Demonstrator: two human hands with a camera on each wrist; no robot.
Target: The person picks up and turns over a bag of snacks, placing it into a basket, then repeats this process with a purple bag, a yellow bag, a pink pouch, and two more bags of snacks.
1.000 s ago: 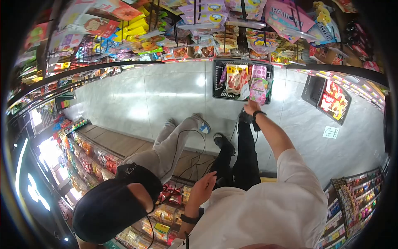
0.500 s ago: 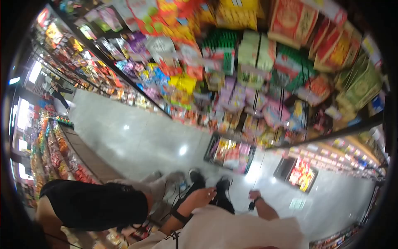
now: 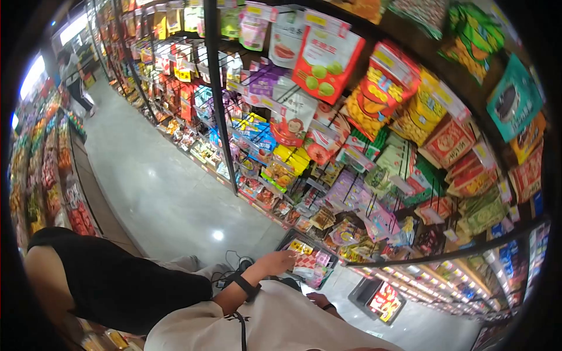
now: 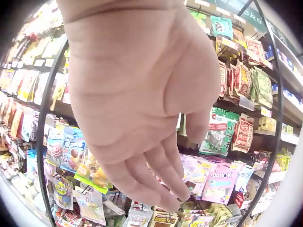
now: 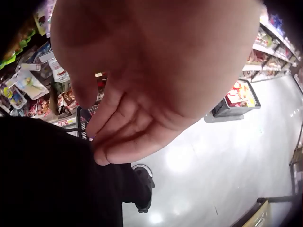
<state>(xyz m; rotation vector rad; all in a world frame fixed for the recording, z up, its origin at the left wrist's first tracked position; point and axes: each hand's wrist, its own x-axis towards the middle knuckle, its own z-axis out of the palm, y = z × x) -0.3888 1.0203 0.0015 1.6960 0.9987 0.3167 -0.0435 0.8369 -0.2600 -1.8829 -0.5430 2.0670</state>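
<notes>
My left hand (image 3: 272, 264) is raised in front of my body, and it overlaps the near basket in the head view. In the left wrist view its fingers hang loosely bent with nothing in them, before a rack of snack bags. My right hand (image 3: 319, 300) is low beside my body. Its fingers are relaxed and empty in the right wrist view, close to a black trouser leg (image 5: 57, 175). The black basket (image 3: 287, 238) on the floor holds several snack packages (image 3: 313, 269). Hanging on the rack are a red-and-white bag with green balls (image 3: 328, 61) and a pink bag (image 4: 220, 182).
A second black basket (image 3: 358, 295) with red packages (image 3: 386, 301) stands to the right. A person in a black top (image 3: 123, 286) is close on my left. Dark rack posts (image 3: 219, 105) rise along the aisle floor (image 3: 158, 175). Another person (image 3: 76, 85) stands far down the aisle.
My right hand has let go of a pink package at the basket and drawn back to my side. The head view has tilted up toward the rack. My left hand has stayed empty.
</notes>
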